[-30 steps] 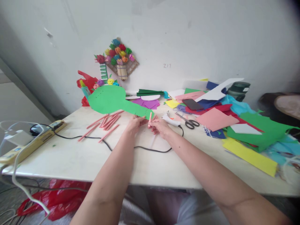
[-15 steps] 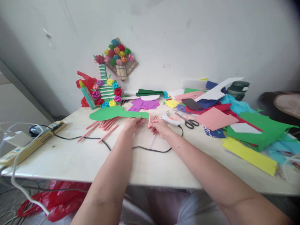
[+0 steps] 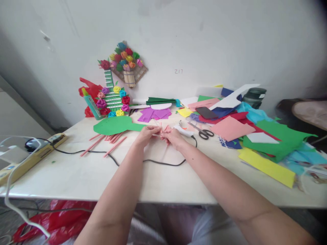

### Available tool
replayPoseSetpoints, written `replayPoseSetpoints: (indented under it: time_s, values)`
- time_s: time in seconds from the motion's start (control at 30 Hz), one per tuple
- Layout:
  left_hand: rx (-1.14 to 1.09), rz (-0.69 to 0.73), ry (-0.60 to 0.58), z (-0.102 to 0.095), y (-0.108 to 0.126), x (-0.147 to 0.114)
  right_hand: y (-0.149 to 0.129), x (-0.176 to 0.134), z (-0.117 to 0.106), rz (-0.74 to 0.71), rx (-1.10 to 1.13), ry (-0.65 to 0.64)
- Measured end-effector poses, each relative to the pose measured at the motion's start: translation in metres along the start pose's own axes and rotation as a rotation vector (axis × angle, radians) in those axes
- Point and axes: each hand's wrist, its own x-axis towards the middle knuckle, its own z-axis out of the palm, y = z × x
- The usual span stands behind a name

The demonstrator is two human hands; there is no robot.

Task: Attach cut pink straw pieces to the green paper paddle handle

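My left hand (image 3: pixel 149 133) and my right hand (image 3: pixel 173 137) meet above the table, fingertips close together. Both are closed in a pinch on a thin pink paper stick (image 3: pixel 161 126), mostly hidden by the fingers. Beside my left hand lies a green guitar-shaped paper cutout (image 3: pixel 112 125), its narrow neck running behind that hand. More rolled pink paper sticks (image 3: pixel 114 147) are spread in front of the cutout. A white glue gun (image 3: pixel 182 130) rests just behind my right hand, with black-handled scissors (image 3: pixel 205 134) to its right.
A black cord (image 3: pixel 163 164) crosses the table in front of the hands. A power strip (image 3: pixel 33 157) lies at the left edge. Coloured paper sheets (image 3: pixel 232 127) pile up on the right, with a phone (image 3: pixel 205 113). A flower-decorated guitar craft (image 3: pixel 113 98) and glue bottle (image 3: pixel 91 104) stand behind.
My left hand has come off the green cutout's neck end and closed in beside my right fingers at the pink stick. The view has shifted slightly.
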Motion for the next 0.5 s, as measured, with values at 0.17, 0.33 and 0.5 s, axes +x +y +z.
replayPoseSetpoints:
  time_s: [0.17,0.33,0.5]
  values:
    - [-0.089,0.069,-0.006,0.006,-0.004,0.003,-0.015,0.003,-0.015,-0.006,-0.284,-0.082]
    - [-0.137,0.049,0.047,0.009,-0.004,0.003,-0.043,0.01,-0.073,-0.17,-1.215,0.341]
    - [-0.148,0.022,0.023,0.012,-0.002,0.001,-0.04,0.011,-0.138,0.22,-1.464,0.421]
